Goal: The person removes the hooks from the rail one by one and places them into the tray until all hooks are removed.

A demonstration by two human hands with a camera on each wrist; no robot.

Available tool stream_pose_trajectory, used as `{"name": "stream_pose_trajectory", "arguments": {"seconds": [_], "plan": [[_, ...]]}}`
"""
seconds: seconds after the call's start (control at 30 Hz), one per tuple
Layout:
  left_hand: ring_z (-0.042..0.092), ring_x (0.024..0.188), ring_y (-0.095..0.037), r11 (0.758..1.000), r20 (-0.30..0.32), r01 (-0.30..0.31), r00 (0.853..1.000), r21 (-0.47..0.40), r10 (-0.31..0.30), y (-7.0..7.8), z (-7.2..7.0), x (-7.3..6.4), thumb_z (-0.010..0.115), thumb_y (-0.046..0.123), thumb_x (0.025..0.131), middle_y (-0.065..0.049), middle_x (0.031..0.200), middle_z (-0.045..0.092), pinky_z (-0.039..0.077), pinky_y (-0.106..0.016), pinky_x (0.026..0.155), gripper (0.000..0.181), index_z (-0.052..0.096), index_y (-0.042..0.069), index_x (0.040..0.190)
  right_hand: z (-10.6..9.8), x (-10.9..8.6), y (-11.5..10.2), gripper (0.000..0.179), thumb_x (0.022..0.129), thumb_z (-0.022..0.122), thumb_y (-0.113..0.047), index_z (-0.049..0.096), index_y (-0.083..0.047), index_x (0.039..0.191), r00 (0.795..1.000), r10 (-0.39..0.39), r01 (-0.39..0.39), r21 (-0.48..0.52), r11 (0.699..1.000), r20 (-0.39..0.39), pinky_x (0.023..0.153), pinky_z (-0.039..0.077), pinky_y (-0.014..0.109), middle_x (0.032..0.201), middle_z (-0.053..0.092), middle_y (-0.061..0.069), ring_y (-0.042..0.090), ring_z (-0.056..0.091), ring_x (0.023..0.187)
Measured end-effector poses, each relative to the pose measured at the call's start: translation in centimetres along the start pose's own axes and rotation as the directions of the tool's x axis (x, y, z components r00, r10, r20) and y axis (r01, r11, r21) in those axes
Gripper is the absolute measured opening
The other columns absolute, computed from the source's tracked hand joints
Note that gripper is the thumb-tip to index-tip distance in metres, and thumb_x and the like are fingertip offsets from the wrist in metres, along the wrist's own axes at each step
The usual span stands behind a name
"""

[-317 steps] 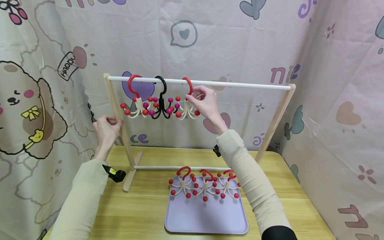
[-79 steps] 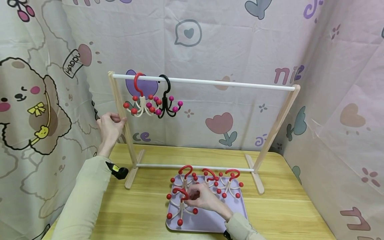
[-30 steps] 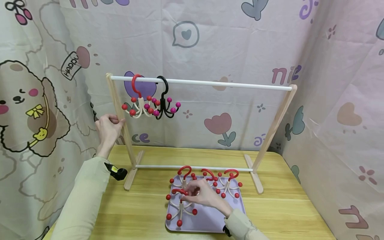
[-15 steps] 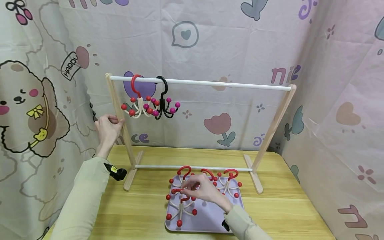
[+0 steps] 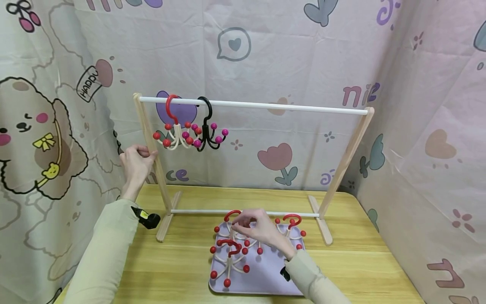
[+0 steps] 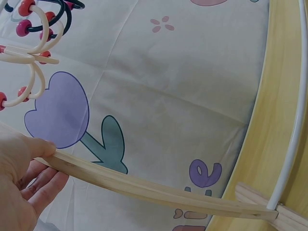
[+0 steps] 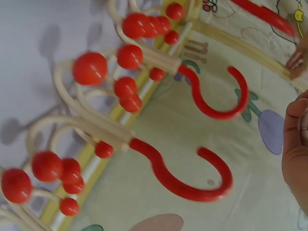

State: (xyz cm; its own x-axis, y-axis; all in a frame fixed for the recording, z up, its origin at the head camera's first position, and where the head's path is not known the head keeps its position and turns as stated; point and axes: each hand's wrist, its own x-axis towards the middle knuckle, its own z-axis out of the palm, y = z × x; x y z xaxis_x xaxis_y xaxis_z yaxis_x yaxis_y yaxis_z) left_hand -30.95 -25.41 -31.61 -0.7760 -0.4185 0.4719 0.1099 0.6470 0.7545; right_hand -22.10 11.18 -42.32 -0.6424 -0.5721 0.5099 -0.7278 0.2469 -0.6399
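My left hand pinches the left wooden upright of a rack, thumb on one side and fingers on the other. From the rack's white rail hang a cream claw hanger with red hook and balls, and a black claw hanger with magenta balls. My right hand, fingers loosely bent and holding nothing visible, is over the lilac tray. Four cream claw hangers stand there: front left, back left, back right, and a middle one mostly hidden by that hand.
The rack stands on a wooden table, its lower white bar just behind the tray. Beyond the table's back edge hangs a printed curtain, which also closes in both sides.
The third hanger, held at the rail by my right hand earlier, now stands at the tray's front left. My right hand has let go and moved back over the tray. The left hand keeps its hold.
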Motion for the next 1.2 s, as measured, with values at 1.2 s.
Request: {"name": "stream_pose_trajectory", "arguments": {"seconds": [1.2], "plan": [[0.051, 0.118, -0.041, 1.0, 0.022, 0.016, 1.0, -0.007, -0.016, -0.1, 0.1, 0.1, 0.071, 0.02, 0.092, -0.029, 0.105, 0.067, 0.038, -0.045, 0.094, 0.034, 0.066, -0.009, 0.109, -7.0, 8.3, -3.9, 0.013, 0.087, 0.074, -0.001, 0.074, 0.0, 0.1, 0.948, -0.142, 0.131, -0.057, 0.99, -0.284, 0.059, 0.05, 0.02, 0.079, 0.073, 0.013, 0.006, 0.06, 0.063]]}}
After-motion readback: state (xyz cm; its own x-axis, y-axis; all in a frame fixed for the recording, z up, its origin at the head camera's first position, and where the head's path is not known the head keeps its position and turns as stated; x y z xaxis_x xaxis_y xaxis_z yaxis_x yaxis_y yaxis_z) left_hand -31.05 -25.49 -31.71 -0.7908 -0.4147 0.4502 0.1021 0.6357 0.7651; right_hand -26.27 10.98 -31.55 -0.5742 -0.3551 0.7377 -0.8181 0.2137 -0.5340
